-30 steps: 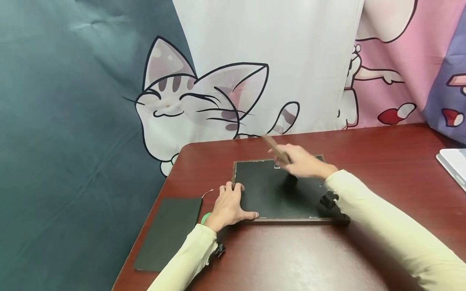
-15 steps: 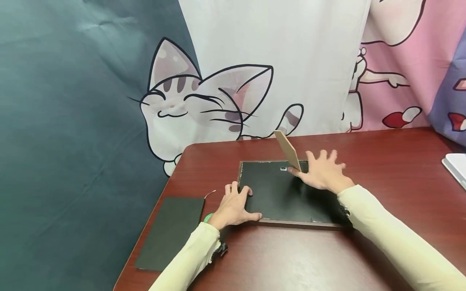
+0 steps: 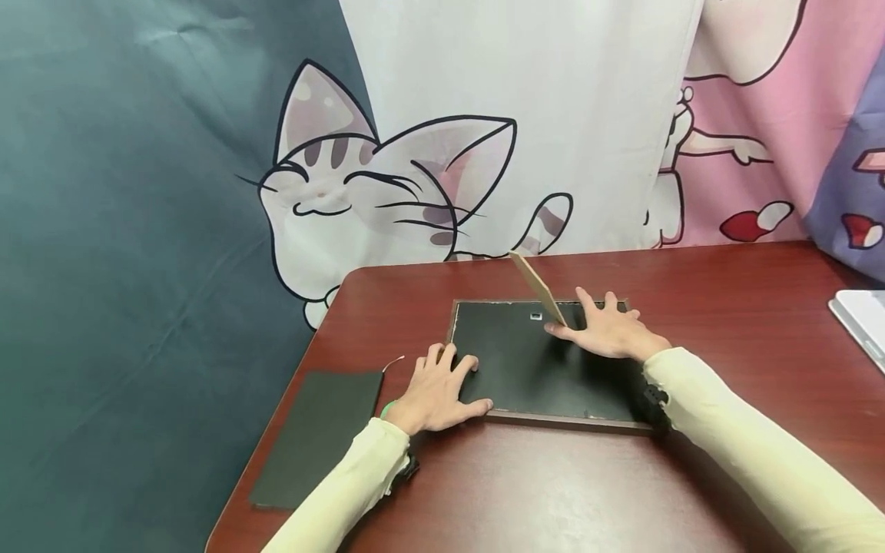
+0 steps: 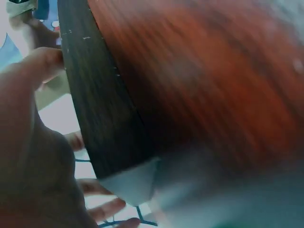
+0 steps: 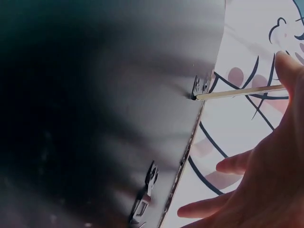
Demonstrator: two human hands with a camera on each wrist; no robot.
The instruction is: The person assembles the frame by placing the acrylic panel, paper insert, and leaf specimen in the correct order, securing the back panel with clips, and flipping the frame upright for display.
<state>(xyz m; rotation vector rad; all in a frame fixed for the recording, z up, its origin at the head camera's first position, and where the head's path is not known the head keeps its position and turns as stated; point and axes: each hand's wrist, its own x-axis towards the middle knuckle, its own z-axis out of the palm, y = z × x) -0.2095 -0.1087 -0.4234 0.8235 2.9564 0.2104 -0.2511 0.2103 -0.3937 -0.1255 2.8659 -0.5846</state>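
A picture frame (image 3: 512, 361) lies face down on the table, its black back board upward. From the board a thin tan stand leg (image 3: 538, 286) sticks up at a slant, seen edge-on in the right wrist view. My left hand (image 3: 437, 395) rests spread over the frame's near left corner, thumb along the front edge and fingers at the left edge. My right hand (image 3: 608, 330) is spread over the board's right part, its thumb by the base of the leg; contact is unclear. Small metal fittings (image 5: 151, 175) show on the board in the right wrist view.
A dark flat panel (image 3: 318, 438) with a thin pale cord at its corner lies along the table's left edge. A white object (image 3: 860, 319) sits at the far right. Behind the reddish-brown table (image 3: 553, 491) hangs a cartoon-cat curtain (image 3: 442, 184).
A second ago my right hand held the stand leg; its fingers have since let go and spread to the right. The leg stays raised, and my left hand keeps its place at the corner.
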